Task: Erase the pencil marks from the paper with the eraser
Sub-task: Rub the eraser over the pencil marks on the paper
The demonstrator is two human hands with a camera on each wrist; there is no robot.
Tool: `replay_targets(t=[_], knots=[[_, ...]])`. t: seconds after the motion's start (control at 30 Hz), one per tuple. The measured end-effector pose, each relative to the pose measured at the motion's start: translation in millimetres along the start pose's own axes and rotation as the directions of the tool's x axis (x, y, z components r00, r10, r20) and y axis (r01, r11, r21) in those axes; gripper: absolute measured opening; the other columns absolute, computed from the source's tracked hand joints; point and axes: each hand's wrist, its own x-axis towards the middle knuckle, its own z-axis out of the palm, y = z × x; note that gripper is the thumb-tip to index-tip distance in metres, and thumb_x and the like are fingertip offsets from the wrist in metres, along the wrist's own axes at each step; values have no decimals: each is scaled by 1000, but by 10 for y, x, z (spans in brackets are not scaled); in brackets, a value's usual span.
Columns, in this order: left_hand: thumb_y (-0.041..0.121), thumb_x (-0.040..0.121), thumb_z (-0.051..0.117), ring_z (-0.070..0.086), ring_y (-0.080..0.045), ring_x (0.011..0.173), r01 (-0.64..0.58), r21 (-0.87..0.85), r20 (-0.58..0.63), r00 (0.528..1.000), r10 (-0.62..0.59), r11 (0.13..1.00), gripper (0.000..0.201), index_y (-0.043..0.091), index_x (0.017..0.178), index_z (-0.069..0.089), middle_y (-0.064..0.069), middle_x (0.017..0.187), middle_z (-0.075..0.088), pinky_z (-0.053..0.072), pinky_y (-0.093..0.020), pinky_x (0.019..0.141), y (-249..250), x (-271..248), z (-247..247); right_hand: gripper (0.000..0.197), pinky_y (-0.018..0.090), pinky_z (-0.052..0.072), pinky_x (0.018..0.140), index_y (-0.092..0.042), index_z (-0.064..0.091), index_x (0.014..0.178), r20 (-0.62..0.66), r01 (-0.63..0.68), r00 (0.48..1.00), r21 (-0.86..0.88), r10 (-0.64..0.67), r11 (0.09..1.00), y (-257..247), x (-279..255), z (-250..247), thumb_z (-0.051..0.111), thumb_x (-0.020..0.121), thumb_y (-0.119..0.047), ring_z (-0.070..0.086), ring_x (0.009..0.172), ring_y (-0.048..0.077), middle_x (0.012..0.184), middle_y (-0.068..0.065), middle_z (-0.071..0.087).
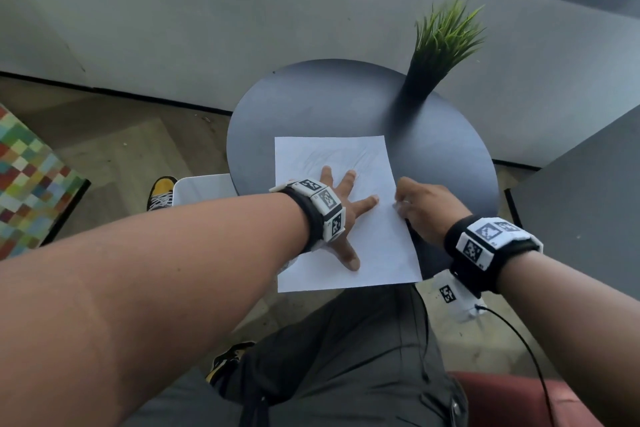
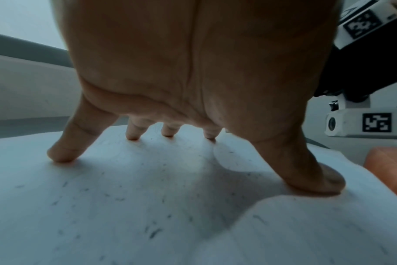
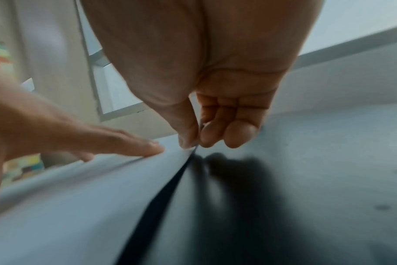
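A white sheet of paper [image 1: 349, 152] lies on the round dark table [image 1: 311, 97], its near edge hanging over the rim. Faint pencil marks [image 1: 329, 158] show near its far end, and dark crumbs [image 2: 152, 233] are scattered over the paper [image 2: 125, 197]. My left hand [image 1: 343, 204] is spread flat and presses the sheet down with its fingertips [image 2: 61, 156]. My right hand [image 1: 403, 204] pinches the sheet's right edge between thumb and fingers [image 3: 190, 143], and the paper [image 3: 79, 197] is lifted slightly there. No eraser is visible.
A green plant in a black vase [image 1: 420, 80] stands at the table's far right. A grey tabletop [image 1: 588, 191] lies to the right, a white box [image 1: 204, 187] and a chequered cushion [image 1: 27, 184] to the left. My legs are under the near edge.
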Motion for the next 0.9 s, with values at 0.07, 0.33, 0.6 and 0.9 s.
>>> replay_targets(t=[0.07, 0.33, 0.6, 0.9], knots=[[78, 58, 79, -19, -46, 151, -10, 40, 4, 1000, 10, 999, 132, 55, 154, -10, -1, 166, -27, 13, -81, 108, -27, -11, -51, 4, 29, 44, 62, -29, 56, 90, -24, -35, 999, 131, 38, 991, 57, 5, -17, 58, 91, -31, 57, 79, 19, 78, -7, 59], [89, 55, 69, -6, -49, 151, -3, -11, -52, 999, 3, 1000, 117, 35, 148, 21, -13, 168, -11, 20, -77, 109, 160, -16, -38, 10, 33, 57, 66, -21, 63, 80, 26, -64, 998, 293, 59, 954, 40, -161, 89, 70, 85, -28, 66, 65, 15, 72, -1, 69], [90, 57, 67, -20, -47, 150, 13, -33, -66, 998, -15, 999, 132, 46, 157, -6, -9, 166, -26, 9, -76, 114, 122, -35, 91, 17, 25, 40, 68, -24, 58, 92, -14, -43, 999, 189, 46, 981, 5, -145, 163, 64, 89, -39, 58, 84, 14, 86, -10, 61], [89, 64, 64, -21, -34, 153, -32, -40, -72, 997, 29, 999, 136, 31, 160, -13, 5, 166, -27, 12, -83, 107, 130, -2, 122, 16, 30, 43, 67, -19, 54, 90, -7, 38, 999, 142, -37, 989, -72, -351, 225, 57, 92, -34, 56, 78, 19, 84, -2, 61]])
